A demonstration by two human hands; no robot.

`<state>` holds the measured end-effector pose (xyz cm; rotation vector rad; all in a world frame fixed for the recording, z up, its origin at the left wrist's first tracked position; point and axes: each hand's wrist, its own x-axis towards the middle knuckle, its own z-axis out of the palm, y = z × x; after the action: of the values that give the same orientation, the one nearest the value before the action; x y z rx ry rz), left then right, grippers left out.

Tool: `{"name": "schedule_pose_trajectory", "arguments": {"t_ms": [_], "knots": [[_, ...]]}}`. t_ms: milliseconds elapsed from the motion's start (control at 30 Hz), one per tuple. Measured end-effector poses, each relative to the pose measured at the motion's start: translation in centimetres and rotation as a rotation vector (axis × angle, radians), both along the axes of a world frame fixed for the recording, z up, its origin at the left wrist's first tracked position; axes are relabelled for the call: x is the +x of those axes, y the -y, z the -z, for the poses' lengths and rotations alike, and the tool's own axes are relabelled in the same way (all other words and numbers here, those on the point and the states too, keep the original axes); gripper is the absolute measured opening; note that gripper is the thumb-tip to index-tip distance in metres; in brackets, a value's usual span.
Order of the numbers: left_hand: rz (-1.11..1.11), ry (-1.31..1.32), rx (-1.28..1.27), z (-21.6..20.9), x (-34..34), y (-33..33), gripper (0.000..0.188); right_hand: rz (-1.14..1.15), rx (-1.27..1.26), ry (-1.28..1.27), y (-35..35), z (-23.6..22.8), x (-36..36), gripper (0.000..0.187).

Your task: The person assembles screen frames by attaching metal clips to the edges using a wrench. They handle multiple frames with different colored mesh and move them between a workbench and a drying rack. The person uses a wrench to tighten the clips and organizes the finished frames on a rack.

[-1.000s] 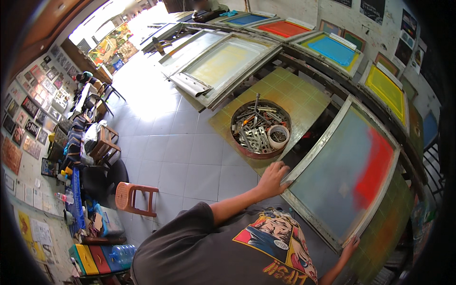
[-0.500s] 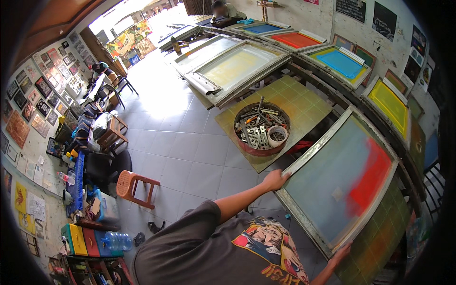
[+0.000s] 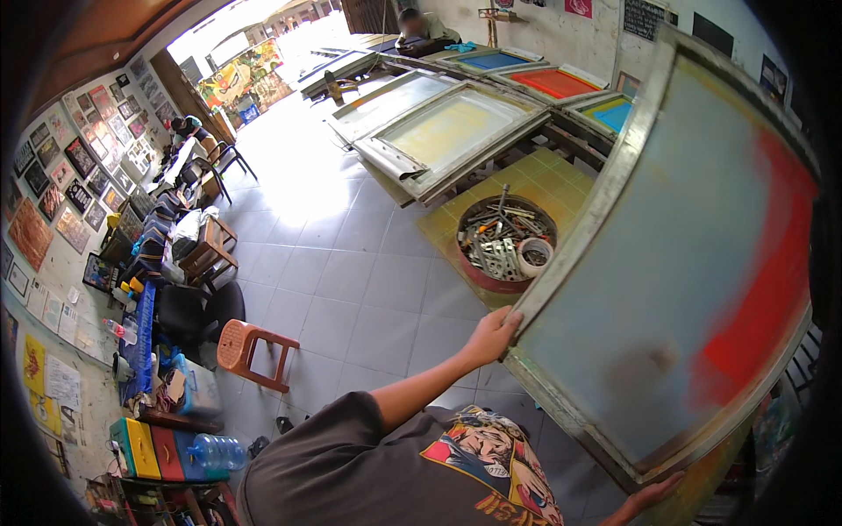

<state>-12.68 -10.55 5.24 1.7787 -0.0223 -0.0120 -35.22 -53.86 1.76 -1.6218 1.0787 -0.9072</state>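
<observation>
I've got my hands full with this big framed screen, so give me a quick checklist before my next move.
1. Left grip closed on the framed screen: ok, at its left edge.
2. Right grip closed on the lower edge: cannot tell.
3. Screen free of colour: not ok, red patch along its right side.
4. Screen clear of the round tub: cannot tell, they overlap in view.
5. Orange stool apart from the screen: ok.

Orange lettering (image 3: 519,510) on dark shirt (image 3: 351,456); letters in its speech bubble (image 3: 497,470); white writing on black poster (image 3: 647,19)
</observation>
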Motion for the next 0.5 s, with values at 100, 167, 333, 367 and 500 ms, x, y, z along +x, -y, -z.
{"name": "schedule_pose_trajectory", "arguments": {"t_ms": [100, 167, 333, 367, 500], "knots": [[-0.143, 0.120, 0.002, 0.6, -1.3, -7.5, 0.038, -0.256, 0.125, 0.239, -5.0, -0.7, 1.5, 0.066], [-0.242, 0.167, 0.040, 4.2, -2.3, -14.7, 0.038, -0.394, 0.049, 0.251, -10.0, -0.1, 3.4, 0.063], [-0.795, 0.066, 0.091, 8.4, -10.6, -31.8, 0.046, -0.652, -0.185, 0.144, -27.8, 1.4, 9.1, 0.051], [-0.835, -0.048, -0.122, 8.4, -12.4, -34.9, 0.047, -0.817, -0.120, 0.217, -32.1, -0.4, 10.4, 0.048], [-1.137, -0.052, -0.227, 15.0, -23.2, -47.0, 0.047, -1.185, -0.407, 0.338, -48.0, -5.3, 16.2, 0.037]]}}
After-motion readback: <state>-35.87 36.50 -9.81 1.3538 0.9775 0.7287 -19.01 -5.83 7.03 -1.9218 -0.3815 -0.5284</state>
